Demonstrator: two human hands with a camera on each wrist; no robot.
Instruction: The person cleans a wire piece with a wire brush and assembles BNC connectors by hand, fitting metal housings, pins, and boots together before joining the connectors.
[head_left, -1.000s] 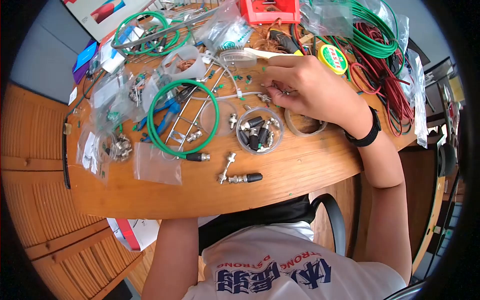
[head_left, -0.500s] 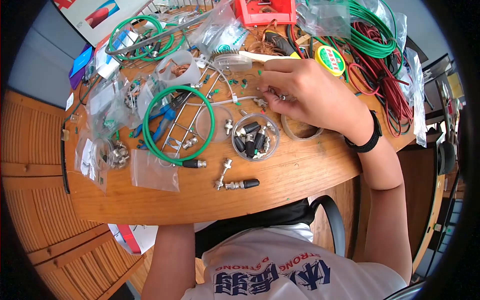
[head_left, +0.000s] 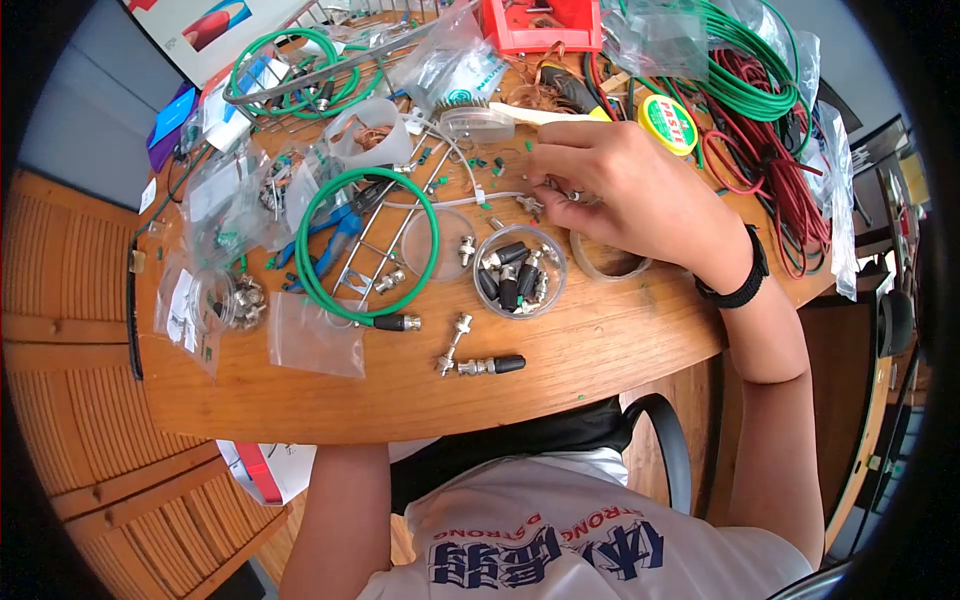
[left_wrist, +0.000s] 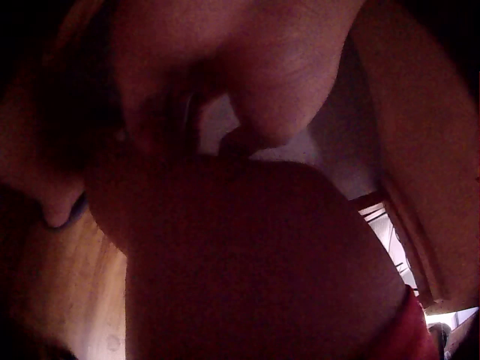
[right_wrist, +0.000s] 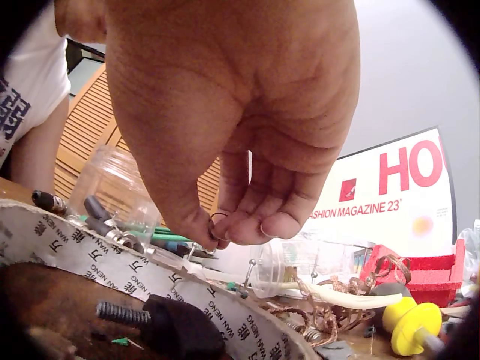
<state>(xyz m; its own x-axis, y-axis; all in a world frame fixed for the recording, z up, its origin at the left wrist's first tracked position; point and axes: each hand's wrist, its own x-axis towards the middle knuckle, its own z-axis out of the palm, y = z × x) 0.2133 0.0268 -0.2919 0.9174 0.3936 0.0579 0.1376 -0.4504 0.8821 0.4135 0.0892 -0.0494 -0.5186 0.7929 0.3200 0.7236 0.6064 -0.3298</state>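
Over the back middle of the table, my right hand point(head_left: 630, 190) has its thumb and fingertips brought together, pinching a small metal piece point(head_left: 572, 193) mostly hidden by the fingers. Just under it lies a tape roll point(head_left: 610, 272), with a black-headed threaded screw point(right_wrist: 161, 322) inside the ring. To its left, a clear round tub point(head_left: 482, 292) holds several black-and-silver BNC connectors point(head_left: 508, 285). A silver connector point(head_left: 530, 205) lies by the fingertips. My left hand point(left_wrist: 262, 75), below the table edge and hidden from the head view, hangs with loosely curled fingers in its dim wrist view.
Nearer the front edge lie a silver connector point(head_left: 455, 345) and a black-tailed one point(head_left: 492, 366). A green cable loop point(head_left: 436, 240) is left of the tub. Behind are a brush point(head_left: 545, 114), yellow paste tin point(head_left: 667, 125), red bin point(head_left: 540, 38) and red cable point(head_left: 765, 165).
My right hand stays over the same spot, its fingers shifting slightly around the small metal piece. The head view tilts a little and returns. Things on the table keep their places.
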